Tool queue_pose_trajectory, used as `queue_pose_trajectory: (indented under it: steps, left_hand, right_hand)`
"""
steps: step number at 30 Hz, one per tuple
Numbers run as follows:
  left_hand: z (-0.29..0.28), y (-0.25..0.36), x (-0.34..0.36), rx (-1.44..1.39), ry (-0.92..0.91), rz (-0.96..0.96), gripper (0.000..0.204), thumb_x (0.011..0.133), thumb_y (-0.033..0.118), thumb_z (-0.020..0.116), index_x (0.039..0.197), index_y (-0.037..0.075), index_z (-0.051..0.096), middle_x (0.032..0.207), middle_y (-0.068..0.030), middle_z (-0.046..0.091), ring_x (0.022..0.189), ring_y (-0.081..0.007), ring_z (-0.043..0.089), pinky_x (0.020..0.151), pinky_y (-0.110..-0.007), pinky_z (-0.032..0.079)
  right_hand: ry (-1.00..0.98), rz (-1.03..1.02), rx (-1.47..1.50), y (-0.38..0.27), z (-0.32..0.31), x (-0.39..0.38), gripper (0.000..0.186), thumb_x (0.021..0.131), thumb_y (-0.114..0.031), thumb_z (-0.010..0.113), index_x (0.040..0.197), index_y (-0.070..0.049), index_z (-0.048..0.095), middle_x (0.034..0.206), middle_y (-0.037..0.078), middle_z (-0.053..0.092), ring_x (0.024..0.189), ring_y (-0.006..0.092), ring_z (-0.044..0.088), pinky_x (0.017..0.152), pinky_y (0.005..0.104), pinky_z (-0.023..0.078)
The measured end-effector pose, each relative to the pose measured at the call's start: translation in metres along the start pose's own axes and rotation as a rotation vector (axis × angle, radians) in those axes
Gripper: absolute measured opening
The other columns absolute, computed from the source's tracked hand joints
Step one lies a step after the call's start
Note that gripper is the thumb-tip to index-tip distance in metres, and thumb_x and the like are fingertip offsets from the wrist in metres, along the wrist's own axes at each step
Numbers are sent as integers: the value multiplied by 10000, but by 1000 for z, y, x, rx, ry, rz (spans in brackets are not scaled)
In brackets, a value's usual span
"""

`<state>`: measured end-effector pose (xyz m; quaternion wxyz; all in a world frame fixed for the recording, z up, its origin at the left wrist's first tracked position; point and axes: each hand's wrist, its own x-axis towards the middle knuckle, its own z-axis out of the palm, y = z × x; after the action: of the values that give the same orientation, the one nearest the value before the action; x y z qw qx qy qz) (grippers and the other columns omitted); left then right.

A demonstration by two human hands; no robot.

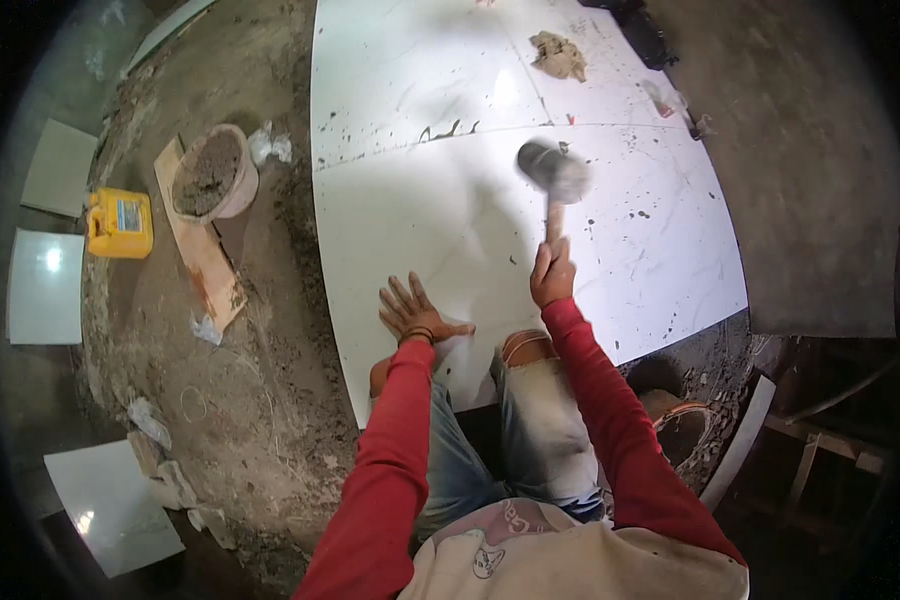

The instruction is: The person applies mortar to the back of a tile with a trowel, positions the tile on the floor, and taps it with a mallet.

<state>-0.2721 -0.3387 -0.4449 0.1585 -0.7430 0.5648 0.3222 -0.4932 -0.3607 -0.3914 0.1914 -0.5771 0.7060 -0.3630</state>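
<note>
Our left hand (pixel 416 315) lies flat, fingers spread, pressing on the big white floor tile (pixel 420 230). Just to its right, our right hand (pixel 552 273) has its grip closed round the wooden handle of a rubber mallet (pixel 553 172), whose blurred head sits just beyond the fist, above the tile. Farther off to the left, we see a bucket of mortar (pixel 213 172) and a yellow jug (pixel 120 223).

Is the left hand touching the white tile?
Touching. The head view shows the left hand pressed flat, fingers spread, on the white tile.
</note>
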Motion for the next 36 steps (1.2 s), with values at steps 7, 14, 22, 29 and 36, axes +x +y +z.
queue_pose_trajectory:
  steps: [7,14,22,29,36]
  left_hand:
    - [4,-12,-5,-18,34,-86,1638,342,767,775,1426,157,-291,1490,-190,-298,1368,-425,-264,1065,-648,-43]
    - [7,-8,0,-31,22,-73,1647,332,751,791,1430,155,-282,1491,-198,-290,1365,-435,-261,1066,-652,-36]
    - [3,11,-4,-32,14,-50,1640,351,725,805,1421,157,-301,1484,-212,-297,1362,-437,-268,1069,-638,-74]
    - [10,-1,5,-47,48,-59,1635,360,730,806,1417,163,-305,1479,-224,-295,1359,-451,-260,1051,-656,-81]
    - [6,-3,1,-19,29,-58,1621,377,749,790,1418,156,-302,1477,-244,-284,1364,-458,-239,1069,-641,-58]
  right_hand:
    - [123,-38,158,-48,-14,15,251,959,-264,506,924,-27,430,567,218,538,517,464,534,460,500,390]
    - [-65,117,-165,9,29,7,308,964,-309,469,998,-5,432,642,244,610,584,434,606,523,487,485]
    - [-170,194,-102,29,27,-13,288,948,-289,484,1046,-29,407,670,242,599,650,460,590,574,532,464]
    - [97,31,219,6,-10,-41,312,948,-321,484,1059,-40,407,664,267,585,637,483,569,549,566,425]
    - [-91,129,129,-12,-58,-64,335,942,-342,502,1055,-40,410,692,252,591,631,467,582,553,550,450]
